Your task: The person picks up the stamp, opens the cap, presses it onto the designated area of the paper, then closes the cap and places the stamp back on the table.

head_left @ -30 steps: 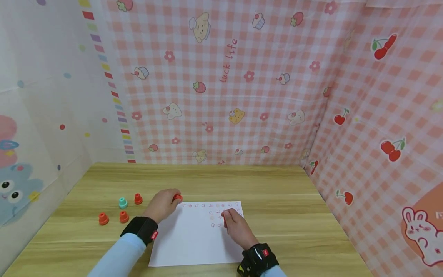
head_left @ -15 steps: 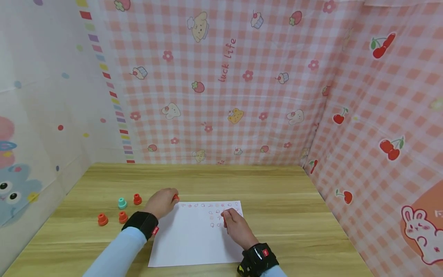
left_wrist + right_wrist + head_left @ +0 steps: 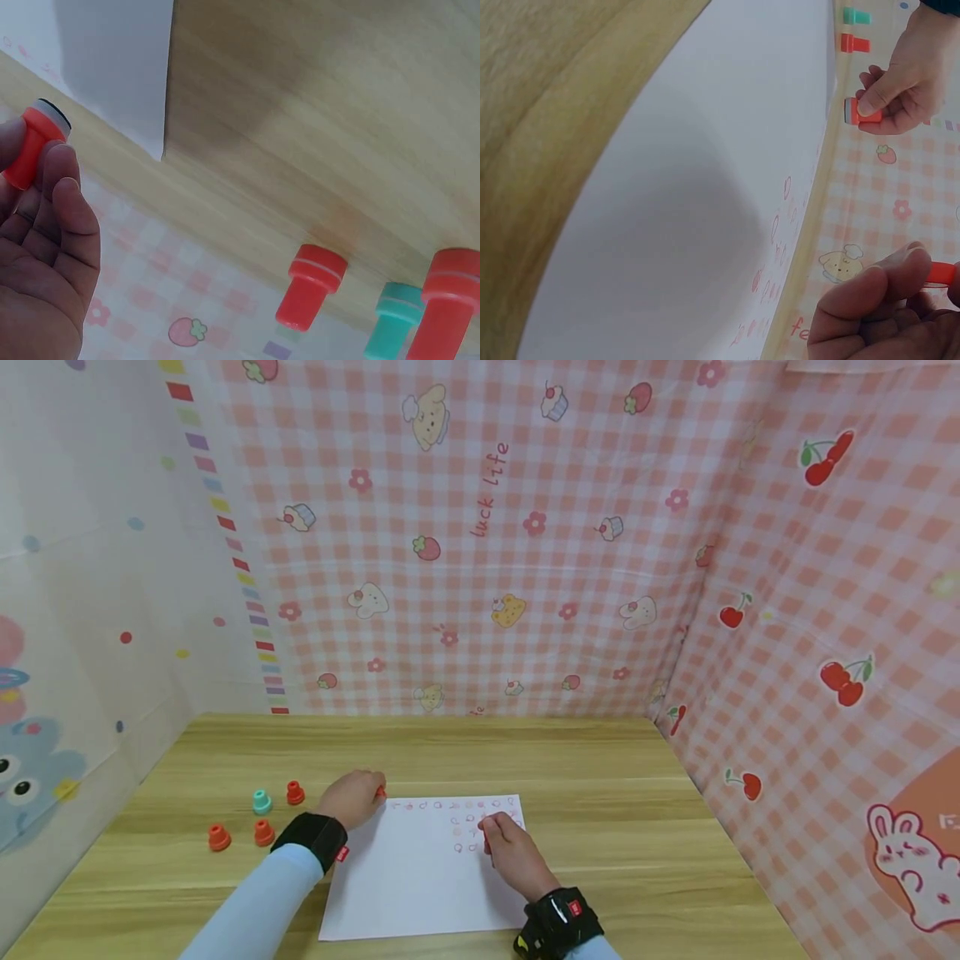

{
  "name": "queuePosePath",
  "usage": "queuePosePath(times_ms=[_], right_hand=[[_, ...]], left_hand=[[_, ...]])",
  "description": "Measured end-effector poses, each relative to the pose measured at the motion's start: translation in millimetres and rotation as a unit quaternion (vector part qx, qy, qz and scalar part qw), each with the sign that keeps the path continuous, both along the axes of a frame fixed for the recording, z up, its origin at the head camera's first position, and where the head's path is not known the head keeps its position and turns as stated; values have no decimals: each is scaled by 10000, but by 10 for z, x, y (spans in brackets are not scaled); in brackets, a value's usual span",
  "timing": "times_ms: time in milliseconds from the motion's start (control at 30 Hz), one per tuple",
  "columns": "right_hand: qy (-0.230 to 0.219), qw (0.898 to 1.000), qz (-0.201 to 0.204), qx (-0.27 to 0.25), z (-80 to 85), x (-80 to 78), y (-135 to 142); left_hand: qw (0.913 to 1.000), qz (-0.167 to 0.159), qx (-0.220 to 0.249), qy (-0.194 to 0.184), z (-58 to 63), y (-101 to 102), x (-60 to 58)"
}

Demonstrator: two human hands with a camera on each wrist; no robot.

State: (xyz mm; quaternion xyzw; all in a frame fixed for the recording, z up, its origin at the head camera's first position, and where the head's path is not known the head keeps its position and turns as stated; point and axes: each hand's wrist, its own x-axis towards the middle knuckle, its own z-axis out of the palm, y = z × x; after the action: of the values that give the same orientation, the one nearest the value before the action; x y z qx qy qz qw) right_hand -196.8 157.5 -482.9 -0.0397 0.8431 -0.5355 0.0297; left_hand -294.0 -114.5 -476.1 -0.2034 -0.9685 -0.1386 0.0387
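My left hand (image 3: 352,799) pinches a red stamp (image 3: 39,133) between thumb and fingers, by the far left corner of the white paper (image 3: 405,893). In the left wrist view the stamp has its cap off, showing a pale band and dark end. Over the right part of the paper, my right hand (image 3: 517,856) has its fingers curled round a small red piece, perhaps a cap (image 3: 940,274), mostly hidden by the fingers. Small red printed marks (image 3: 438,805) run along the paper's far edge, with shorter rows below them at the right.
Left of the paper stand several capped stamps: a teal one (image 3: 261,802) and red ones, such as the near left red stamp (image 3: 218,837). The wooden table (image 3: 600,827) meets a checked cloth wall (image 3: 465,568) behind and at the right, and a pale wall at left.
The left hand has turned and lowered slightly at the paper's corner, so less of its stamp shows. The right hand stays in place. The head view has shifted a little.
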Motion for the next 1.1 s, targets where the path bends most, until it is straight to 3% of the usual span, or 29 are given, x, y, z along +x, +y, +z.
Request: queuePosePath(times_ms=[500, 767, 1100], right_hand=[[-36, 10000, -51, 41, 20, 6, 13], [-90, 9999, -94, 46, 33, -2, 29], [-43, 9999, -94, 29, -2, 1, 28]], left_hand=[[9997, 178, -101, -151, -49, 45, -18], [9999, 0, -87, -113, -104, 59, -77], [9981, -212, -557, -182, -128, 82, -185]])
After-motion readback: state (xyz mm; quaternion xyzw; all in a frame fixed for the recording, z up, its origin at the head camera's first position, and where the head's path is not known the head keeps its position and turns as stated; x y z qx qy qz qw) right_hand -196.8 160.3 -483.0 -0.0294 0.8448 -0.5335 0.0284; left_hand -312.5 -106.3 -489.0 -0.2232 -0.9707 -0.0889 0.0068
